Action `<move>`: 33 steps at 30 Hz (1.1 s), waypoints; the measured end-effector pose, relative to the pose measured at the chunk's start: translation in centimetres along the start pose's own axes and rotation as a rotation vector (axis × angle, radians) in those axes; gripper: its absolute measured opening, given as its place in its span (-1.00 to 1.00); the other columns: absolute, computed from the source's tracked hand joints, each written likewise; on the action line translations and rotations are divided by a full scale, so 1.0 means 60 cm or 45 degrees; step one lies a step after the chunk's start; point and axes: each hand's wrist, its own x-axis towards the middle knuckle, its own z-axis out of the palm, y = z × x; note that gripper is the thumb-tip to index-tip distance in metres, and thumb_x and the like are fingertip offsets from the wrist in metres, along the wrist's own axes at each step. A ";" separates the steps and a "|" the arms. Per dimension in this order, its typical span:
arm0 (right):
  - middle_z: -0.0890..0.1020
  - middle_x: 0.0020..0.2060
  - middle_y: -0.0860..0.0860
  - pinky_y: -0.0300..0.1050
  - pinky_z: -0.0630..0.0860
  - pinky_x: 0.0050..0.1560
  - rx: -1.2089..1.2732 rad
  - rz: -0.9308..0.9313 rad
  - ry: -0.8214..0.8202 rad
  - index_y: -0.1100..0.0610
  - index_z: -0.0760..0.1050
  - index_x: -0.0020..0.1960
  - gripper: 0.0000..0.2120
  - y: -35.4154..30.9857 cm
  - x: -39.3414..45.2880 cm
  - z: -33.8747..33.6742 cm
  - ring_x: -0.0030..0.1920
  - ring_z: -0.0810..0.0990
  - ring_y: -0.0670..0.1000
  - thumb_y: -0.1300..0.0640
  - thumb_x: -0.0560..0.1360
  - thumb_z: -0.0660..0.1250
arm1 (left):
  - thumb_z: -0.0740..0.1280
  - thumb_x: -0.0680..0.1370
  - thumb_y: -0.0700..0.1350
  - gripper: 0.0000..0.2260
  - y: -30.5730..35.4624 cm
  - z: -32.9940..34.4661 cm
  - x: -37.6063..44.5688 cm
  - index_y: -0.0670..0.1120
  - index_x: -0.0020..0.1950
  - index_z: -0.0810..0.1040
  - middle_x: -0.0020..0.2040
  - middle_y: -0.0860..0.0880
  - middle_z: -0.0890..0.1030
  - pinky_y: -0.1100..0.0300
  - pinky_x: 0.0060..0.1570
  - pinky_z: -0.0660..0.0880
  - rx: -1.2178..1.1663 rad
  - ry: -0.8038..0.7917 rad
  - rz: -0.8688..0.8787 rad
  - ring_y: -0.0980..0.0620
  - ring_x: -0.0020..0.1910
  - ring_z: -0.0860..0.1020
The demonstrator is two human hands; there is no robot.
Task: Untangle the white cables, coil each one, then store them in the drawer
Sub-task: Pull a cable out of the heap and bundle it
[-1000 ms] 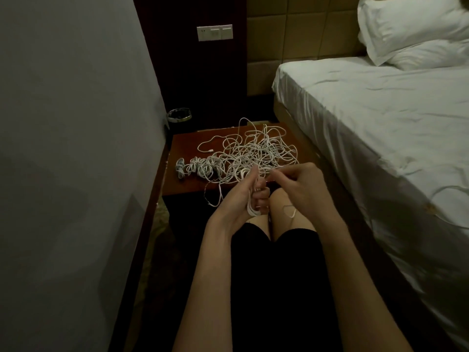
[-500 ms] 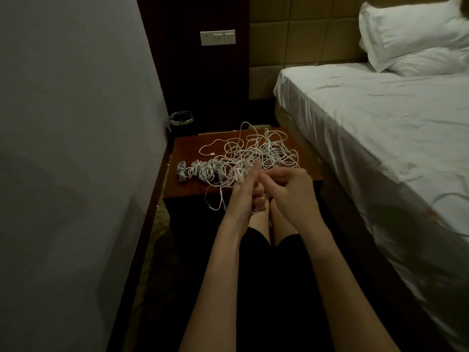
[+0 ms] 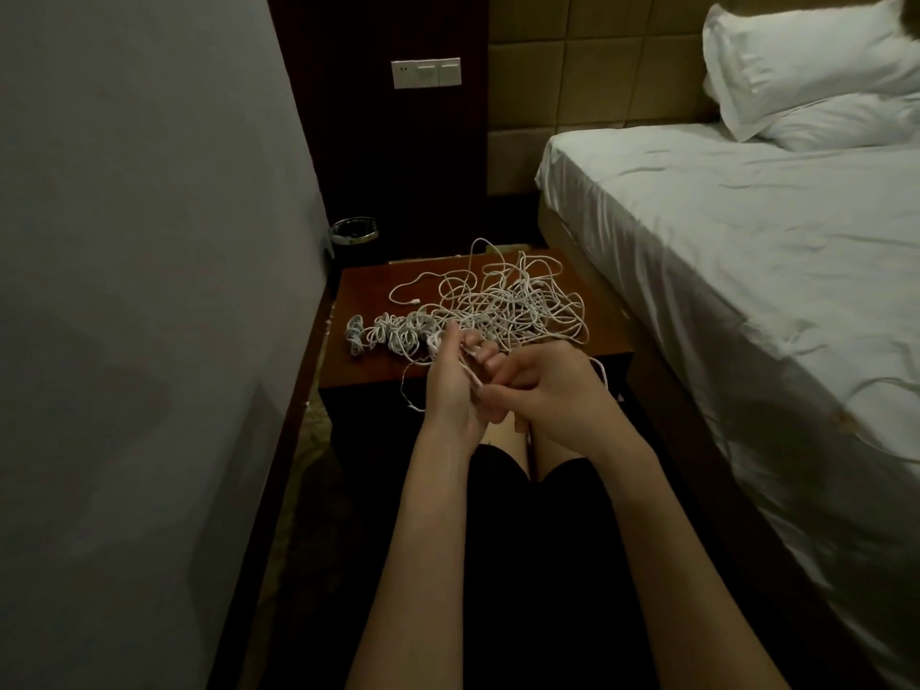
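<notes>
White thin cables (image 3: 503, 306) are lying mostly tangled on the dark wooden counter (image 3: 368, 291); a few coiled bundles (image 3: 383, 333) are sitting at 9 o'clock. Left hand (image 3: 450, 385) and right hand (image 3: 557, 395) are pinching one strand, coiling it. Drawer storage is pending.

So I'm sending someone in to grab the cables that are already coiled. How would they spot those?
Start at the brown bedside table standing between the grey wall and the white bed. The coiled cables lie in a short row along its left front part, nearest the wall. They are small tight bundles, unlike the loose tangle of cables sprawling to their right.
</notes>
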 end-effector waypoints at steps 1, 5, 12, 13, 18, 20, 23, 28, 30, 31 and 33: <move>0.69 -0.39 -0.02 -0.14 0.62 -0.25 -0.035 -0.005 0.015 0.16 0.60 -0.20 -0.88 -0.001 -0.001 0.006 -0.40 0.66 0.00 0.13 0.44 0.47 | 0.06 0.67 0.11 -0.59 0.002 0.002 -0.001 -0.08 -0.30 0.29 -0.47 0.04 0.32 0.34 -0.48 0.32 -0.019 -0.025 0.014 0.14 -0.50 0.32; 0.64 -0.46 -0.01 -0.21 0.54 -0.30 -0.064 0.037 0.071 0.12 0.55 -0.26 -0.77 0.001 0.002 0.008 -0.47 0.60 -0.05 0.00 0.42 0.49 | 0.02 0.68 0.13 -0.58 0.017 -0.005 -0.002 -0.07 -0.29 0.30 -0.49 0.07 0.28 0.35 -0.53 0.26 -0.146 -0.108 0.017 0.17 -0.54 0.26; 0.64 -0.33 -0.06 -0.39 0.47 -0.26 -0.031 0.011 -0.244 0.00 0.65 -0.13 -0.92 0.014 -0.009 -0.054 -0.33 0.56 -0.20 0.16 0.48 0.41 | -0.01 0.67 0.16 -0.56 0.018 -0.013 -0.008 -0.05 -0.31 0.28 -0.54 0.08 0.24 0.37 -0.62 0.17 -0.014 -0.185 -0.106 0.19 -0.62 0.21; 0.63 -0.35 -0.08 -0.43 0.43 -0.29 -0.092 -0.003 -0.237 0.04 0.66 -0.13 -0.95 0.012 -0.009 -0.052 -0.36 0.54 -0.24 0.17 0.47 0.43 | 0.00 0.67 0.16 -0.56 0.014 -0.011 -0.008 -0.05 -0.31 0.28 -0.54 0.07 0.25 0.36 -0.60 0.20 0.045 -0.184 -0.123 0.18 -0.60 0.23; 0.63 -0.27 -0.19 -0.47 0.42 -0.19 -0.289 -0.079 -0.107 0.08 0.69 -0.14 -0.96 0.017 -0.002 -0.027 -0.24 0.57 -0.32 0.14 0.41 0.51 | 0.11 0.65 0.12 -0.51 0.010 -0.015 0.003 -0.06 -0.43 0.39 -0.34 -0.06 0.45 0.14 -0.20 0.48 0.351 -0.170 -0.138 0.01 -0.27 0.50; 0.61 -0.25 -0.22 -0.43 0.46 -0.18 -0.297 -0.090 -0.010 0.04 0.62 -0.23 -0.90 0.021 -0.001 -0.028 -0.23 0.57 -0.30 0.12 0.37 0.54 | 0.14 0.64 0.12 -0.54 0.008 -0.017 0.000 -0.05 -0.42 0.42 -0.29 -0.08 0.47 0.08 -0.18 0.45 0.563 -0.183 -0.159 -0.02 -0.23 0.49; 0.62 -0.21 -0.07 -0.17 0.51 -0.22 -0.346 -0.064 0.094 0.01 0.44 -0.19 -0.75 0.024 -0.006 -0.027 -0.23 0.58 -0.10 0.07 0.37 0.53 | 0.18 0.64 0.10 -0.67 0.000 -0.011 -0.008 -0.16 0.00 0.52 -0.26 -0.06 0.60 -0.03 -0.08 0.54 0.818 -0.142 -0.179 -0.04 -0.21 0.59; 0.65 -0.21 -0.02 -0.19 0.55 -0.13 -0.167 0.028 -0.123 0.09 0.53 -0.04 -0.88 0.021 -0.004 -0.045 -0.22 0.64 -0.12 0.13 0.46 0.44 | 0.14 0.67 0.05 -0.59 -0.003 -0.007 -0.014 -0.31 0.21 0.44 -0.17 -0.16 0.58 0.27 -0.50 0.45 0.920 -0.118 -0.150 0.08 -0.47 0.55; 0.65 -0.25 -0.03 -0.17 0.56 -0.15 -0.087 0.023 -0.121 0.09 0.59 -0.04 -0.95 0.020 -0.008 -0.062 -0.23 0.63 -0.11 0.17 0.50 0.39 | 0.12 0.68 0.01 -0.70 0.000 -0.012 -0.014 -0.22 -0.02 0.41 -0.37 -0.10 0.54 0.32 -0.57 0.37 0.810 -0.124 -0.139 0.11 -0.60 0.43; 0.62 -0.30 -0.05 -0.25 0.51 -0.23 -0.069 0.021 -0.100 0.10 0.60 -0.04 -0.95 0.020 -0.011 -0.069 -0.29 0.59 -0.16 0.18 0.51 0.39 | 0.11 0.68 0.00 -0.72 0.002 -0.014 -0.014 -0.17 -0.09 0.37 -0.41 -0.09 0.55 0.33 -0.57 0.35 0.783 -0.152 -0.123 0.11 -0.61 0.39; 0.58 -0.37 -0.08 -0.35 0.42 -0.33 -0.081 0.009 -0.053 0.11 0.61 -0.06 -0.96 0.022 -0.014 -0.074 -0.39 0.53 -0.22 0.19 0.50 0.40 | 0.10 0.68 0.00 -0.72 0.003 -0.015 -0.013 -0.15 -0.11 0.39 -0.41 -0.09 0.56 0.31 -0.56 0.33 0.839 -0.229 -0.114 0.11 -0.60 0.36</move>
